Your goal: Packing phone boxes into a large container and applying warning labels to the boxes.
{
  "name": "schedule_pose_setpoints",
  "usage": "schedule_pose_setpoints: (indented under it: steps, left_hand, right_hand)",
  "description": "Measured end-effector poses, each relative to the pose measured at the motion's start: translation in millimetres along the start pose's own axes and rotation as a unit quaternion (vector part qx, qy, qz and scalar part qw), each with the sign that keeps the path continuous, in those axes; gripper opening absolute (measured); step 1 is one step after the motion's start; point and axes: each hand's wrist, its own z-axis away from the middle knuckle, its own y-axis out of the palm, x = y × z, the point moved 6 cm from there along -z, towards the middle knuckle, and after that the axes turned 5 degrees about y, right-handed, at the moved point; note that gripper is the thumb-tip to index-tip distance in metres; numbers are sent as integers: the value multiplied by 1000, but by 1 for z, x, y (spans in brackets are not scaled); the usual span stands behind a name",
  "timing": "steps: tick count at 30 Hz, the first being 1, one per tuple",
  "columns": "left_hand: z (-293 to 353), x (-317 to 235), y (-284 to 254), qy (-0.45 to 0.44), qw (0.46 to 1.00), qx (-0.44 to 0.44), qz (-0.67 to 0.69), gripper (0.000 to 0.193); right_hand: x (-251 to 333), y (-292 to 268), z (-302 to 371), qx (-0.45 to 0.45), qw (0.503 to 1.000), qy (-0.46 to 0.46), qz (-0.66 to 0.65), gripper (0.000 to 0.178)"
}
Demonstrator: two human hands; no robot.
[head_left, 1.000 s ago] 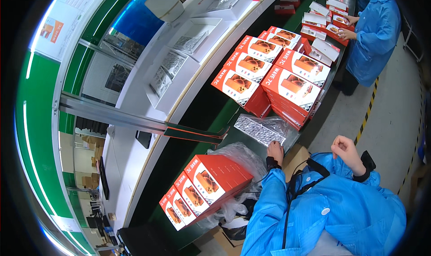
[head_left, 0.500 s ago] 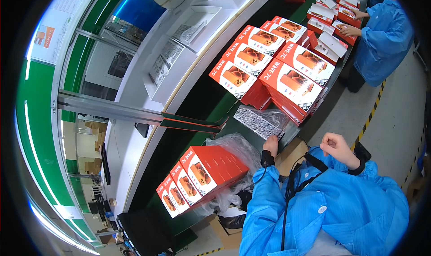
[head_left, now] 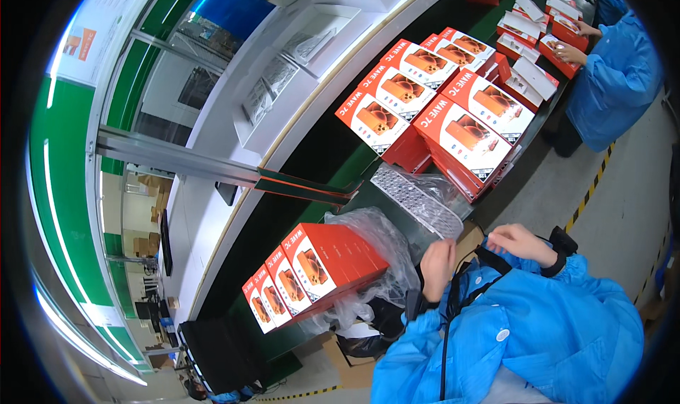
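Observation:
A pale sheet (head_left: 414,198) with rows of small dark round marks lies on the dark green bench in front of me, its near end whitish with glare. My left hand (head_left: 438,268) is just below that near end, fingertips pinched together; whatever they hold is too small to see. My right hand (head_left: 523,242) is in front of my chest, its thumb and fingers closed, and I cannot make out anything between them. Clear plastic film (head_left: 435,186) shows behind the sheet. Stacked red and white boxes (head_left: 467,136) stand beyond it.
More red boxes (head_left: 315,266) stand at the left beside crumpled clear plastic (head_left: 375,237). A metal post (head_left: 184,156) crosses toward the bench. A co-worker in blue (head_left: 613,78) handles open boxes (head_left: 528,78) at the far right. White trays (head_left: 273,85) hold bagged parts on the shelf.
My left hand has drawn back from the sheet's near edge toward me. My right hand has come left and closer to it. The sheet now catches more glare.

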Motion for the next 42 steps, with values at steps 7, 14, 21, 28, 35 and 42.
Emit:
schedule_pose_setpoints:
  steps: [7,14,21,28,35,42]
  left_hand:
    - [8,-92,-75,133,985,86,68,18]
    - [48,-77,-99,10,986,155,-57,19]
    - [71,-39,-153,-160,976,116,-93,22]
    - [92,11,-217,-315,897,-230,207,18]
    - [125,42,-267,-336,800,-284,407,8]
    - [168,79,-316,-310,777,-345,425,11]
  right_hand:
    - [9,59,-52,202,942,100,-247,36]
    - [74,95,-80,161,960,-10,-230,26]
    - [116,135,-48,176,975,-123,-65,24]
    - [123,223,-21,247,947,-186,93,23]
    - [140,297,-40,224,961,-119,-112,16]
    - [196,374,-31,-20,845,-478,239,24]
